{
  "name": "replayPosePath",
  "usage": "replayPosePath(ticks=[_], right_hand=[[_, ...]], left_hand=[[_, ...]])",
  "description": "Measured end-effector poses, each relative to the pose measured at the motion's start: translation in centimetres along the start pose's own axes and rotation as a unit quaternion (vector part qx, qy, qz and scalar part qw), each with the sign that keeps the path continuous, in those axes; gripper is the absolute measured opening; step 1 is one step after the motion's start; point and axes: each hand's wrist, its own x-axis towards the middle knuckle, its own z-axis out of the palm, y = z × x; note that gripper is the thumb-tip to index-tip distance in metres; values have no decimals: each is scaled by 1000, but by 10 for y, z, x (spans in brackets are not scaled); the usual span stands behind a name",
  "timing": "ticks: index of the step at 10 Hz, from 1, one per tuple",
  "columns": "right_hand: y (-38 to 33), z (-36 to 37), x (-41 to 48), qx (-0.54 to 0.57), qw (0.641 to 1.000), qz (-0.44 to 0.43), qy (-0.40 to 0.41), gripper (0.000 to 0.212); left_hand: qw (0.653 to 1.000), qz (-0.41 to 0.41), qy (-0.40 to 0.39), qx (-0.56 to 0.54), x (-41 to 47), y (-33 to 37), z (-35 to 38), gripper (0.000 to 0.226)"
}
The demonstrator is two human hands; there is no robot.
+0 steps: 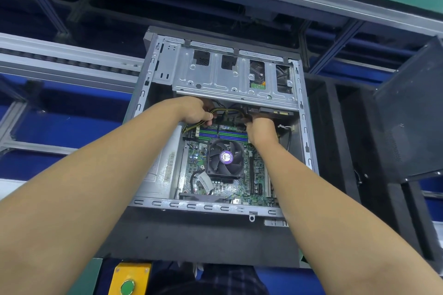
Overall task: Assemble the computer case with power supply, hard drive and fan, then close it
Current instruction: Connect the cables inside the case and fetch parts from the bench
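The open computer case (pixel 299 108) lies on its side on a black foam pad. Its motherboard carries a CPU fan (pixel 225 159) with a purple label. A silver power supply (pixel 165 163) sits along the left inside wall. My left hand (pixel 196 111) grips a bundle of yellow and black cables (pixel 227 110) just below the metal drive cage (pixel 215 76). My right hand (pixel 260 129) holds a dark hard drive (pixel 271 110) at the cage's lower edge. Its fingers are partly hidden beneath the drive.
The black side panel (pixel 412 115) leans at the right on black foam blocks (pixel 335 132). A yellow box with a green button (pixel 128 280) sits at the near edge. Conveyor rails (pixel 60 55) run at the left, and a metal frame crosses behind the case.
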Motion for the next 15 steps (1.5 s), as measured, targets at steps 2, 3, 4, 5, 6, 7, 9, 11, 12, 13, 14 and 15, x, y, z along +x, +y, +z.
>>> replayPosePath(ticks=[2, 3, 4, 5, 6, 7, 9, 11, 12, 13, 14, 15], right_hand=[[-6, -2, 1, -153, 987, -54, -4, 46], [-6, -2, 1, -288, 954, -87, 9, 51], [-9, -4, 4, -393, 913, -102, -38, 41], [-13, -6, 5, -452, 882, -108, -72, 35], [-12, -6, 5, -484, 864, -113, -79, 35], [-11, -6, 8, -492, 859, -109, -93, 38], [-16, -8, 17, -494, 854, -102, -126, 39], [-16, -12, 15, -493, 852, -108, -140, 38], [-10, -8, 13, -471, 867, -121, -107, 37], [-7, -6, 9, -409, 904, -101, -70, 38], [-6, -7, 9, -363, 926, -90, -56, 32], [-5, -8, 10, -318, 944, -83, -42, 24]], left_hand=[[1000, 3, 12, -3, 1, 2, 0, 37], [1000, 0, 15, -5, 1, 2, 0, 37], [1000, 5, 14, -10, 2, 2, 2, 36], [1000, 6, 5, -16, 3, 2, 3, 36], [1000, 2, 0, -15, 3, 3, 3, 37], [1000, 1, -4, -16, 3, 5, 3, 38], [1000, -5, 3, -11, 1, 6, 3, 37], [1000, -6, 6, -11, -3, 10, 2, 37], [1000, -8, 5, -14, -4, 9, 2, 37], [1000, -8, 9, -17, -5, 9, 2, 37], [1000, -7, 11, -27, -6, 8, 2, 37], [999, -6, 13, -29, -6, 8, 2, 36]])
